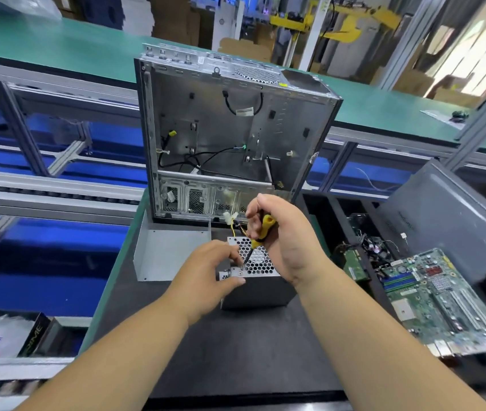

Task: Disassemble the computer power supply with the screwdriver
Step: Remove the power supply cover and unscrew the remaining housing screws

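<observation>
A grey power supply box [258, 293] with a honeycomb grille on top stands on the black mat in the middle of the bench. My left hand [206, 274] grips its near left corner, thumb along the top edge. My right hand [283, 235] holds a yellow-and-black screwdriver [261, 229] above it, fingers curled round the handle. The shaft slants down and left, its tip at a screw on the grille's near left edge. Yellow and black wires with a white plug [230, 219] run out behind the box.
An emptied grey computer case [227, 134] stands open just behind the power supply. A bent grey metal cover [164, 250] lies to the left. On the right are a green motherboard [440, 295], a dark panel [455, 221] and loose boards with cables. Conveyor rails run along the left.
</observation>
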`<move>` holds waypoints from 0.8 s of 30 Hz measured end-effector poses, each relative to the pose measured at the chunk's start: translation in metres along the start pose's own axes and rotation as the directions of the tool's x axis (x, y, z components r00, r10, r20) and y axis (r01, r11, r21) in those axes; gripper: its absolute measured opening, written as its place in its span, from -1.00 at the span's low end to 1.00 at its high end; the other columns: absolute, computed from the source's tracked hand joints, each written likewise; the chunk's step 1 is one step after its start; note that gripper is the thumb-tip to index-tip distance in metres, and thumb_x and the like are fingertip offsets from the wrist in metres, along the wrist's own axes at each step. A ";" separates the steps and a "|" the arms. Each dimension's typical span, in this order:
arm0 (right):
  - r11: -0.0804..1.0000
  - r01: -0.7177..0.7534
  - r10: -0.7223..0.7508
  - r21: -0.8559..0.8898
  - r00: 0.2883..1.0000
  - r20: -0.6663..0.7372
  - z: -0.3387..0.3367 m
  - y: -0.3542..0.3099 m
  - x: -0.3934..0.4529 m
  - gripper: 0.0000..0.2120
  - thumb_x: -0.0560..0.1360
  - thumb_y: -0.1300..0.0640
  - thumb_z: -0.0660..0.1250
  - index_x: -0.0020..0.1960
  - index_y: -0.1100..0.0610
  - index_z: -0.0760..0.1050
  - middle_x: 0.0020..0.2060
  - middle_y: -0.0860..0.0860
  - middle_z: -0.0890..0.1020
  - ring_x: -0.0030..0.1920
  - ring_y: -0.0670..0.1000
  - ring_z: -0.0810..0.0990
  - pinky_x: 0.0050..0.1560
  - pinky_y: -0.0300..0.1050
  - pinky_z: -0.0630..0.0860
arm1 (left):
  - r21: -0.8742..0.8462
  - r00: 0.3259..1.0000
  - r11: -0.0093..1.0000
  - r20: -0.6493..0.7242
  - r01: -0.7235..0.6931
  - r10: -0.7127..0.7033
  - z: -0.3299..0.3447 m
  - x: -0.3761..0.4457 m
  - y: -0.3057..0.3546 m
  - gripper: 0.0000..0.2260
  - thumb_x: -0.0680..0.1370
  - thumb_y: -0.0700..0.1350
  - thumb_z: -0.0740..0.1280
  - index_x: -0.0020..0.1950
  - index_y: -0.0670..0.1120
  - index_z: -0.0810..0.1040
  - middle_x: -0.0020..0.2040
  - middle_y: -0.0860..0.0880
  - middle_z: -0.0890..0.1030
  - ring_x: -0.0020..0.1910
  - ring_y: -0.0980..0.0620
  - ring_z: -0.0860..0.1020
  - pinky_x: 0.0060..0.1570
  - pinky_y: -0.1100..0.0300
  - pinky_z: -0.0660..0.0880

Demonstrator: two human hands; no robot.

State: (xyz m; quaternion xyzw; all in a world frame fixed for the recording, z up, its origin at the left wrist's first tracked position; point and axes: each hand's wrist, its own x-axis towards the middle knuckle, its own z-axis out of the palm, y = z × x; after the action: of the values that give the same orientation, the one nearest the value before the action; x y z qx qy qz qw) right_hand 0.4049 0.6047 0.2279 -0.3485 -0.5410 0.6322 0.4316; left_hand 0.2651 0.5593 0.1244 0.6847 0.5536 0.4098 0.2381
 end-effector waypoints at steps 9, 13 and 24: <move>0.999 0.036 -0.037 -0.037 0.998 -0.044 0.006 -0.001 -0.007 -0.76 0.49 0.05 0.23 -0.30 0.11 0.54 -0.43 0.00 0.40 -0.37 0.01 0.37 -0.26 -0.13 0.32 | -0.053 1.000 0.999 0.002 0.001 -0.001 0.003 0.001 -0.004 -0.74 0.38 -0.15 0.55 -0.15 0.13 0.53 -0.03 0.19 0.50 0.07 0.25 0.47 0.05 0.50 0.29; 0.997 0.030 -0.034 -0.066 0.997 -0.066 0.009 0.000 -0.010 -0.76 0.49 0.04 0.24 -0.28 0.12 0.54 -0.43 0.00 0.40 -0.37 0.00 0.37 -0.26 -0.12 0.32 | -0.075 1.000 0.997 0.017 0.017 -0.016 0.002 0.002 -0.005 -0.73 0.37 -0.15 0.56 -0.18 0.14 0.53 -0.04 0.18 0.51 0.09 0.23 0.49 0.06 0.49 0.30; 0.999 0.053 -0.053 0.005 0.994 -0.095 0.018 0.000 -0.018 -0.81 0.43 0.09 0.23 -0.28 0.18 0.49 -0.45 0.04 0.34 -0.38 0.00 0.30 -0.28 -0.12 0.28 | -0.097 0.999 0.995 0.001 0.032 -0.032 0.001 0.003 -0.002 -0.69 0.36 -0.18 0.56 -0.27 0.13 0.48 -0.07 0.12 0.51 -0.01 0.24 0.50 -0.02 0.48 0.32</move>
State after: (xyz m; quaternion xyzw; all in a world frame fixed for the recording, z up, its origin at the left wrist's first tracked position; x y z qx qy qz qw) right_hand 0.3958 0.5809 0.2301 -0.3619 -0.5267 0.6052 0.4746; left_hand 0.2654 0.5628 0.1232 0.6633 0.5439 0.4326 0.2777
